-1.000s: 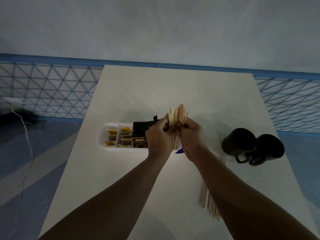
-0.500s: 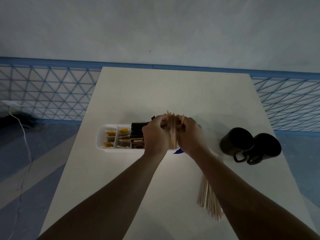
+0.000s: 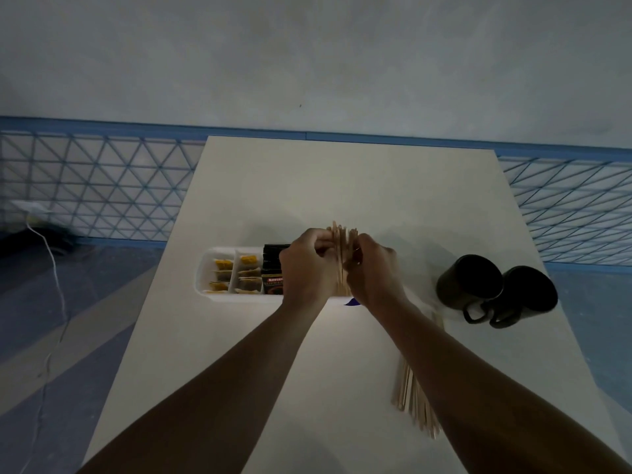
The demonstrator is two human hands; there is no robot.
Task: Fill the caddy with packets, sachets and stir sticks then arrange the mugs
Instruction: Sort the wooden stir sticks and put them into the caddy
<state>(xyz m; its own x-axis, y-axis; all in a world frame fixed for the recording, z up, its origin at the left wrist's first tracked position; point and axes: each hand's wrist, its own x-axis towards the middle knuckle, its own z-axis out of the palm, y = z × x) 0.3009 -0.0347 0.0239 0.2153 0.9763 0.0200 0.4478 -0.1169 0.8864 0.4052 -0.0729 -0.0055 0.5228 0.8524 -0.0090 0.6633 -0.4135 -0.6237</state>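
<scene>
A white caddy (image 3: 205,268) lies across the middle of the table, with yellow-tagged sachets (image 3: 249,273) in its left compartments and dark packets (image 3: 272,280) beside them. My left hand (image 3: 306,265) and my right hand (image 3: 371,268) meet over the caddy's right end, both closed on an upright bundle of wooden stir sticks (image 3: 340,254). The bundle's lower part and that end of the caddy are hidden by my hands. A loose pile of stir sticks (image 3: 410,398) lies on the table under my right forearm. Two black mugs (image 3: 470,282) (image 3: 528,292) lie side by side at the right.
The white table (image 3: 342,186) ends at a far edge against a grey wall with a blue stripe. Blue-patterned floor shows on both sides. A white cable (image 3: 51,268) runs over the floor at the left. A small blue scrap (image 3: 351,302) peeks out under my right wrist.
The stick bundle has come down from a raised, fanned hold to stand upright and lower between my hands at the caddy's right end. Mugs and the loose pile stay put.
</scene>
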